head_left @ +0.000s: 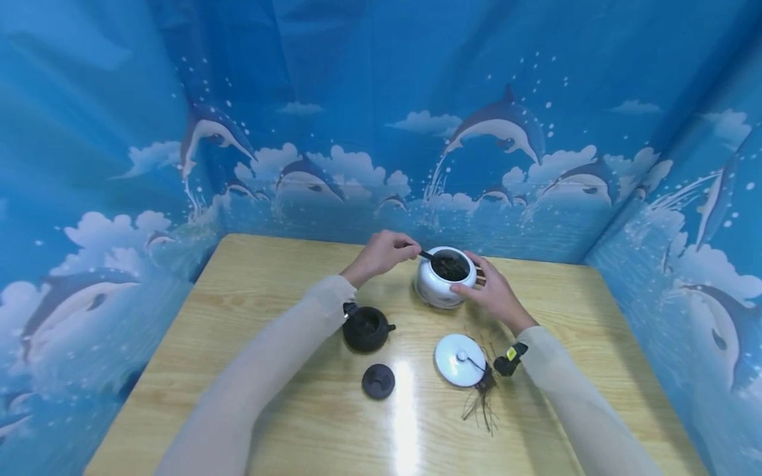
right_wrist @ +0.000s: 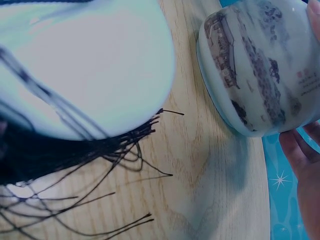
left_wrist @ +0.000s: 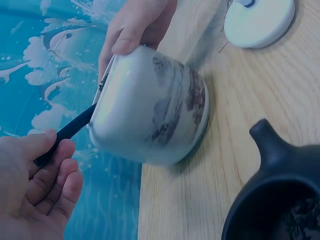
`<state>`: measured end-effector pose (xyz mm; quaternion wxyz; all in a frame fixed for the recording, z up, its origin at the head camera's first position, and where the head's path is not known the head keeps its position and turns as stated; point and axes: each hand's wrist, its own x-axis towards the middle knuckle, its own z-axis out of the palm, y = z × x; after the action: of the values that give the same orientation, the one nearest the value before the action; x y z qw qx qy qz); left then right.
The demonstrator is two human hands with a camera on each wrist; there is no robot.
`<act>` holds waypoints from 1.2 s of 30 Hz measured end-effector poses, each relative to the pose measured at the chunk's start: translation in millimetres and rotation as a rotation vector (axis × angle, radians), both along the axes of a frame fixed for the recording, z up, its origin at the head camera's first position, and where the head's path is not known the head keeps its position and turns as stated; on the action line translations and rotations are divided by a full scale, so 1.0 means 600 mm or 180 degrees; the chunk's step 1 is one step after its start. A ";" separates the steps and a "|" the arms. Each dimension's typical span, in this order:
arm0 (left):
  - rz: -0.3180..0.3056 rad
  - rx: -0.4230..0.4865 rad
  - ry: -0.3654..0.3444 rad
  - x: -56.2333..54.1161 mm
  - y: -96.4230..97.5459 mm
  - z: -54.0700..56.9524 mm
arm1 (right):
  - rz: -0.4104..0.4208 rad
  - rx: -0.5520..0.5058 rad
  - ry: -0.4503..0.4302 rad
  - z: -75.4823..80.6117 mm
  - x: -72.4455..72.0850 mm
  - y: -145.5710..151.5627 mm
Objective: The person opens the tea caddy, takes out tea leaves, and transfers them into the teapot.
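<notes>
In the head view my left hand pinches a black tea scoop by its slim handle, thumb against fingers. The scoop's far end goes in at the mouth of a white jar with a painted landscape and is partly hidden there. Dark tea leaves lie inside the jar. On the other side, my right hand grips the jar near its rim, thumb at the front. A black teapot stands uncovered below my left wrist, with dark leaves visible inside. Its round black lid lies nearer.
A white lid with a knob rests on the wooden table, right of the teapot. Dark thin strands spread out beside and under this lid, close to my right wrist. A blue dolphin-print curtain hangs behind the table.
</notes>
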<state>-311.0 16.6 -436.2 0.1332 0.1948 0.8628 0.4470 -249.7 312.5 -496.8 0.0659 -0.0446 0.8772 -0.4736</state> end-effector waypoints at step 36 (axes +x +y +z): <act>0.0291 0.0559 -0.0271 0.007 -0.101 0.004 | -0.0003 0.0033 0.0034 0.001 0.002 -0.002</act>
<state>-306.8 -44.1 -433.8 0.1316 0.1470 0.8219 0.5344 -248.6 311.3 -496.2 0.0613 -0.0464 0.8800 -0.4688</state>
